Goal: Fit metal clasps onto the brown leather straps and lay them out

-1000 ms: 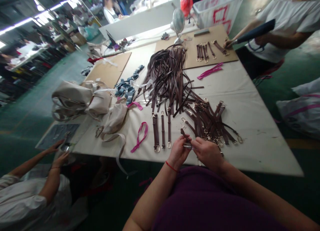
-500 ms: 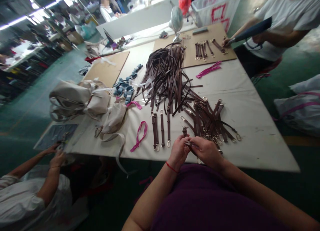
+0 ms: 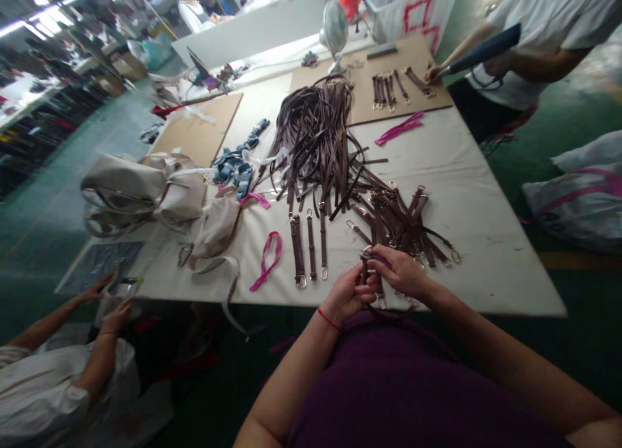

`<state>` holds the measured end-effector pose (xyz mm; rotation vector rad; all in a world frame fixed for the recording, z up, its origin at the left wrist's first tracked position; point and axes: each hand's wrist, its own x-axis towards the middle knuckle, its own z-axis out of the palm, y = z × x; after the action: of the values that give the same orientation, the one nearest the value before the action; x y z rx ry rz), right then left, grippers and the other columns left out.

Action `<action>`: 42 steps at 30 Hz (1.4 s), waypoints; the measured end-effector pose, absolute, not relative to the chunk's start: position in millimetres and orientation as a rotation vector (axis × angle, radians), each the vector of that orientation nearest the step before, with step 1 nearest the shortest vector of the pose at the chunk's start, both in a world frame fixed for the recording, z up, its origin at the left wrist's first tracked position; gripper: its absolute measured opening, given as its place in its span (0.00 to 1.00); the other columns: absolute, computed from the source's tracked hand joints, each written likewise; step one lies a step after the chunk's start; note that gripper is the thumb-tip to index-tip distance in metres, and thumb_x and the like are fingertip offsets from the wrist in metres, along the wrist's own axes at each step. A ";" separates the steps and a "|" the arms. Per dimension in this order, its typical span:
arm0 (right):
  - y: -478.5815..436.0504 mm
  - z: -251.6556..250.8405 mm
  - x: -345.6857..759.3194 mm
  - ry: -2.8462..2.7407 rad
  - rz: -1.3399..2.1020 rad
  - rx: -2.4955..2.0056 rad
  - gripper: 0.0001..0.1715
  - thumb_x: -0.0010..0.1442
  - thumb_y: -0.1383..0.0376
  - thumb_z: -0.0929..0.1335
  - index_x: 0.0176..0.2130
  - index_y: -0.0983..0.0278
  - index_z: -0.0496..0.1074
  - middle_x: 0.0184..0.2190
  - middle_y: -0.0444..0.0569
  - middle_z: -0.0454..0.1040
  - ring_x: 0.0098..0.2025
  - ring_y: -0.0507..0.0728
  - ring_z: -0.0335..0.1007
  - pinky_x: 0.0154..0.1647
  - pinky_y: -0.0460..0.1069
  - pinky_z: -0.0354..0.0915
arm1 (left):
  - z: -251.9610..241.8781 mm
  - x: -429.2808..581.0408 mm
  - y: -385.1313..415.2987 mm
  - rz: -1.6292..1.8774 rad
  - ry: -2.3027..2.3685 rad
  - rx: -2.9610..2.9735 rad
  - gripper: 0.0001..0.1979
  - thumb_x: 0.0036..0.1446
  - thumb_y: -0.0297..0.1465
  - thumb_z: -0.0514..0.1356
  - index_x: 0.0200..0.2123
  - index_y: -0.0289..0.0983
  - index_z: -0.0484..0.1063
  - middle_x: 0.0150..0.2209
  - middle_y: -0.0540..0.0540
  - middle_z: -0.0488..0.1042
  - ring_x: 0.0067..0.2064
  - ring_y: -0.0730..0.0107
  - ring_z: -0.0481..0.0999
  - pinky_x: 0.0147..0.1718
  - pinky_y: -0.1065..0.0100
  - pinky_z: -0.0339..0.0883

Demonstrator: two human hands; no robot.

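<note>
Both my hands hold a brown strap [image 3: 364, 271] with a metal buckle at its upper end, close to the table's front edge. My left hand [image 3: 350, 289] has its fingers wrapped round the strap from below. The thumb and fingers of my right hand [image 3: 396, 270] pinch it near the buckle, and part of the strap is hidden between the hands. Just beyond them lies a heap of short brown straps with metal clasps [image 3: 389, 218]. To the left, several such straps [image 3: 311, 247] lie side by side. A loop of pink ribbon [image 3: 265, 260] rests farther left.
Behind is a large bundle of long brown strips [image 3: 315, 137]. Beige bags [image 3: 131, 186] and blue pieces [image 3: 233, 166] lie left. A fan [image 3: 334, 30] stands at the back. One co-worker's hands [image 3: 114, 315] work at lower left; another person [image 3: 544, 53] sits at right.
My right hand has moved up the strap to its buckle end, and my left fingers have curled round it lower down. The whole view has shifted slightly.
</note>
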<state>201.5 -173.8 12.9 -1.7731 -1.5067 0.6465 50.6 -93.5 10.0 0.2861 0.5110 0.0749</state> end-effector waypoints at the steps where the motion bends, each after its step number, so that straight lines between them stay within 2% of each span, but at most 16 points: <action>1: -171.1 13.6 201.0 -1.512 0.656 -1.787 0.14 0.65 0.55 0.62 0.36 0.62 0.67 0.28 0.44 0.70 0.29 0.53 0.65 0.31 0.46 0.57 | 8.4 50.0 -93.3 0.033 0.512 0.297 0.10 0.62 0.34 0.55 0.33 0.32 0.68 0.26 0.51 0.62 0.17 0.88 0.47 0.14 0.82 0.40; 3: -165.6 14.9 201.6 -1.505 0.694 -1.825 0.13 0.64 0.56 0.63 0.34 0.62 0.67 0.26 0.44 0.70 0.28 0.53 0.65 0.30 0.46 0.56 | 4.8 49.0 -93.6 0.016 0.525 0.355 0.10 0.61 0.36 0.57 0.35 0.33 0.68 0.28 0.48 0.66 0.17 0.87 0.51 0.14 0.82 0.44; 6: -159.4 16.1 204.5 -1.481 0.754 -1.869 0.12 0.64 0.56 0.64 0.34 0.61 0.68 0.24 0.43 0.71 0.27 0.53 0.66 0.28 0.45 0.55 | 1.4 47.8 -96.6 0.083 0.579 0.488 0.11 0.58 0.38 0.59 0.37 0.35 0.68 0.30 0.46 0.70 0.22 0.80 0.64 0.19 0.78 0.57; 9: -157.3 15.5 206.1 -1.442 0.740 -1.950 0.13 0.63 0.55 0.64 0.33 0.61 0.69 0.24 0.44 0.72 0.27 0.53 0.67 0.28 0.45 0.54 | 2.8 48.1 -102.8 0.147 0.585 0.567 0.14 0.57 0.40 0.59 0.38 0.35 0.69 0.31 0.45 0.71 0.25 0.75 0.68 0.25 0.72 0.64; 11: -158.7 13.9 205.9 -1.424 0.705 -1.999 0.14 0.63 0.55 0.64 0.33 0.61 0.69 0.25 0.44 0.72 0.28 0.54 0.67 0.28 0.46 0.54 | 5.7 49.4 -107.1 0.194 0.555 0.618 0.13 0.55 0.38 0.60 0.38 0.34 0.70 0.30 0.46 0.71 0.24 0.77 0.66 0.25 0.73 0.62; 14: -165.9 10.8 205.6 -1.452 0.671 -1.975 0.16 0.65 0.53 0.62 0.35 0.61 0.68 0.25 0.44 0.71 0.27 0.54 0.66 0.28 0.46 0.53 | 10.0 52.2 -110.8 0.274 0.558 0.716 0.10 0.53 0.32 0.61 0.37 0.33 0.70 0.28 0.48 0.69 0.21 0.81 0.59 0.21 0.76 0.52; 16: -173.7 9.2 206.2 -1.491 0.643 -1.933 0.17 0.66 0.52 0.60 0.38 0.62 0.67 0.27 0.45 0.71 0.28 0.54 0.66 0.28 0.46 0.54 | 11.8 53.5 -110.7 0.312 0.574 0.765 0.08 0.54 0.32 0.60 0.35 0.32 0.70 0.28 0.47 0.69 0.21 0.83 0.57 0.20 0.76 0.49; 22: -189.8 10.3 207.5 -1.737 0.435 -1.908 0.16 0.68 0.56 0.58 0.39 0.63 0.67 0.33 0.49 0.72 0.34 0.56 0.67 0.35 0.49 0.55 | 13.1 55.1 -108.8 0.295 0.608 0.917 0.09 0.55 0.34 0.59 0.33 0.33 0.70 0.23 0.49 0.67 0.20 0.80 0.60 0.20 0.75 0.52; 29: -187.8 12.7 204.7 -1.853 0.312 -1.988 0.16 0.68 0.57 0.58 0.37 0.64 0.66 0.33 0.49 0.72 0.32 0.56 0.66 0.34 0.49 0.52 | 10.7 55.7 -111.6 0.249 0.676 1.044 0.09 0.56 0.36 0.57 0.33 0.34 0.67 0.19 0.52 0.66 0.18 0.78 0.62 0.19 0.74 0.53; 38: -189.7 5.7 211.5 -1.861 0.341 -1.908 0.17 0.69 0.58 0.58 0.33 0.63 0.67 0.30 0.47 0.71 0.31 0.54 0.65 0.34 0.48 0.53 | 8.3 59.2 -114.0 0.230 0.651 1.126 0.09 0.57 0.34 0.55 0.34 0.33 0.69 0.20 0.51 0.66 0.19 0.78 0.62 0.18 0.74 0.54; 42: -192.3 2.5 211.7 -1.543 0.512 -1.821 0.17 0.69 0.58 0.56 0.33 0.62 0.65 0.27 0.45 0.68 0.30 0.53 0.64 0.32 0.46 0.55 | 16.0 60.5 -113.8 0.262 0.655 1.041 0.11 0.56 0.34 0.57 0.39 0.33 0.67 0.29 0.47 0.73 0.20 0.80 0.63 0.19 0.75 0.56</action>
<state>211.7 -192.3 2.5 -1.8208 -1.5429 0.5124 60.5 -113.8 16.0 1.0410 0.6546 0.2620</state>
